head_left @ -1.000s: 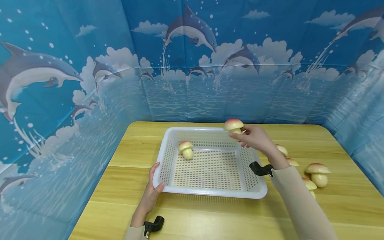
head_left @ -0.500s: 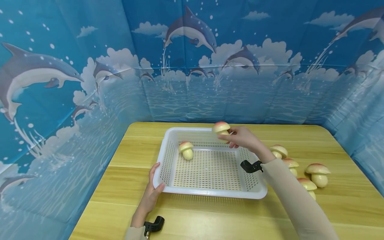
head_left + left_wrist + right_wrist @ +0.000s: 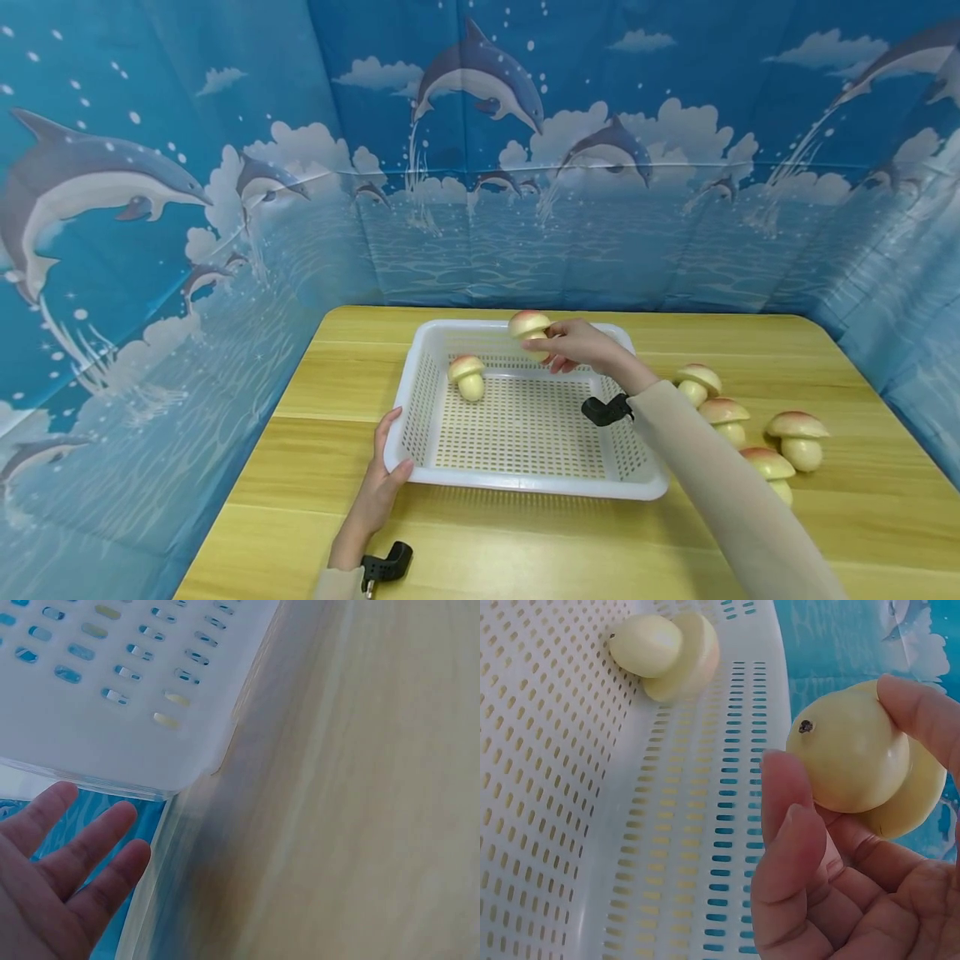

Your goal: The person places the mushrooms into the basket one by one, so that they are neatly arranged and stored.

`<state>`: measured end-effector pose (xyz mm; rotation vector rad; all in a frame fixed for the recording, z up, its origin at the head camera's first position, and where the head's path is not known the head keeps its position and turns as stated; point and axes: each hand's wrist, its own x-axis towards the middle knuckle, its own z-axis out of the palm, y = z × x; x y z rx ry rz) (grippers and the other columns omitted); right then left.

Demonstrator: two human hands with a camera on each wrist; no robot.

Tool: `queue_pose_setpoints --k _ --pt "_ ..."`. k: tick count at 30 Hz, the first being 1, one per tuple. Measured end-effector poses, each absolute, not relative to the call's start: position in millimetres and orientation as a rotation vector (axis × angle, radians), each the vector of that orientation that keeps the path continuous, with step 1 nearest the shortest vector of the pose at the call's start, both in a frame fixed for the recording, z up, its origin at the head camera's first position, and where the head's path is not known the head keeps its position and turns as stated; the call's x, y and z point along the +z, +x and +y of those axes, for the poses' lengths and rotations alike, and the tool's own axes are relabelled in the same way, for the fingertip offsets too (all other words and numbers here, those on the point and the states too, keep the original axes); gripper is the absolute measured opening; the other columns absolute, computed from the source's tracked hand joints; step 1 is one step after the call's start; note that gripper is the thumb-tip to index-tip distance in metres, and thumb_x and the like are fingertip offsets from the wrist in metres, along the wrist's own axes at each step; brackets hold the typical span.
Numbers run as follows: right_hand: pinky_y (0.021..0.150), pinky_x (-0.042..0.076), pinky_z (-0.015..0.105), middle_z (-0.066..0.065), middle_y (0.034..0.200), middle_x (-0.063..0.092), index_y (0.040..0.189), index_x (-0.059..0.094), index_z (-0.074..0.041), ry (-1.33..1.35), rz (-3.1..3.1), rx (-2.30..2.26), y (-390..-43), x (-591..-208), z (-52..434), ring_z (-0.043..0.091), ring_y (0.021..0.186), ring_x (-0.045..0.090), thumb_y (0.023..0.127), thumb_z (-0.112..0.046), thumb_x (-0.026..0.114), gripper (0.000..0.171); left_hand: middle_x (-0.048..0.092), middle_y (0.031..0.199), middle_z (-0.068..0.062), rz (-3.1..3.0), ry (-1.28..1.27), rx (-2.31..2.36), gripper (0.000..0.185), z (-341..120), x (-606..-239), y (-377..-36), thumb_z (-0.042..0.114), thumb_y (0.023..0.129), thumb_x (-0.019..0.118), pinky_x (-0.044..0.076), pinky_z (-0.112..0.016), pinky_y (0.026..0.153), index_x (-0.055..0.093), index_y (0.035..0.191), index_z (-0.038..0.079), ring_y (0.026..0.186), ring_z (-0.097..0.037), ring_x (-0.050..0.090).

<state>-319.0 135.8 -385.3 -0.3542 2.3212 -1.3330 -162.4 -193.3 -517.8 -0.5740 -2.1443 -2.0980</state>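
Now carried leftward by the right hand (image 3: 573, 346), pinching a toy mushroom (image 3: 528, 326) by its stem, from the right rim to over the white basket's (image 3: 525, 487) far wall; nearing another mushroom (image 3: 468, 377) inside. Left hand (image 3: 378, 487), fingers relaxed, steadying the front-left corner; four mushrooms (image 3: 797, 437) waiting on the table (image 3: 525, 542).

walls: blue dolphin-and-cloud backdrop (image 3: 480, 167) on three sides | furniture: light wooden table (image 3: 525, 542) | light: even
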Motion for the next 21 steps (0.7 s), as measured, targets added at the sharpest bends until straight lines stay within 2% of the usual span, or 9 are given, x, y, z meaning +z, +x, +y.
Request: queue_pose_setpoints --k 6,9,13,16,21 --pt "0.07 0.052 0.041 0.014 0.087 0.066 0.098 0.06 -0.001 -0.347 2.284 -1.326 -322 -391 130 0.025 0.069 0.063 0.084 -0.045 0.068 0.047 0.016 0.153 -0.021 -2.148 -0.582 -2.082 0.068 -193 -518 -162 0.015 0.091 0.046 0.029 -0.059 0.095 0.011 0.149 0.017 0.13 -0.047 0.027" --pt "0.076 0.051 0.047 0.013 0.087 0.066 0.099 0.063 -0.002 -0.327 2.264 -1.327 -322 -394 126 0.035 0.075 0.063 0.085 -0.043 0.068 0.044 0.015 0.153 -0.021 -2.147 -0.595 -2.081 0.068 -193 -518 -162 0.016 0.091 0.046 0.029 -0.059 0.095 0.01 0.149 0.016 0.13 -0.048 0.026" --pt "0.079 0.049 0.05 0.021 0.094 0.065 0.1 0.065 -0.004 -0.317 2.243 -1.324 -323 -399 123 0.045 0.088 0.059 0.086 -0.041 0.067 0.04 0.015 0.152 -0.021 -2.151 -0.595 -2.076 0.069 -192 -518 -162 0.016 0.091 0.046 0.03 -0.059 0.095 0.01 0.149 0.017 0.13 -0.048 0.027" --pt "0.078 0.049 0.05 0.025 0.098 0.063 0.098 0.065 -0.004 -0.316 2.245 -1.311 -324 -403 121 0.046 0.088 0.059 0.086 -0.041 0.067 0.039 0.016 0.152 -0.021 -2.151 -0.592 -2.073 0.068 -192 -517 -162 0.017 0.091 0.046 0.03 -0.059 0.095 0.011 0.149 0.017 0.13 -0.048 0.027" --pt "0.078 0.049 0.05 0.022 0.094 0.064 0.097 0.065 -0.004 -0.304 2.244 -1.291 -326 -406 118 0.044 0.086 0.06 0.085 -0.042 0.068 0.039 0.015 0.153 -0.021 -2.144 -0.598 -2.079 0.069 -192 -517 -162 0.016 0.091 0.046 0.029 -0.06 0.095 0.01 0.149 0.017 0.13 -0.048 0.026"
